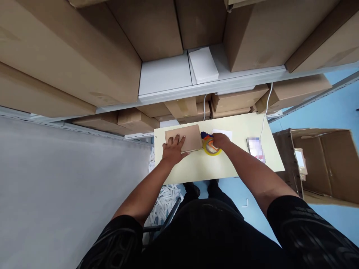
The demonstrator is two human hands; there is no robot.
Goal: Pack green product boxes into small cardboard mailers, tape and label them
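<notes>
A small flat cardboard box [188, 135] lies on the pale yellow table [238, 164]. My left hand [174, 149] rests flat on the box's near left part, fingers spread. My right hand [220, 141] is closed on a tape dispenser with a yellow roll of tape [210, 146], which sits right at the box's right edge. A dark blue part of the dispenser shows behind the roll. A white sheet of paper [224, 132] lies just behind my right hand.
Large cardboard boxes [70, 56] fill white shelves above and behind the table. An open cardboard box [325, 164] stands on the blue floor at the right. A white cable [266, 108] runs down to a blurred item [255, 148] on the table. White packing scraps [165, 203] lie below left.
</notes>
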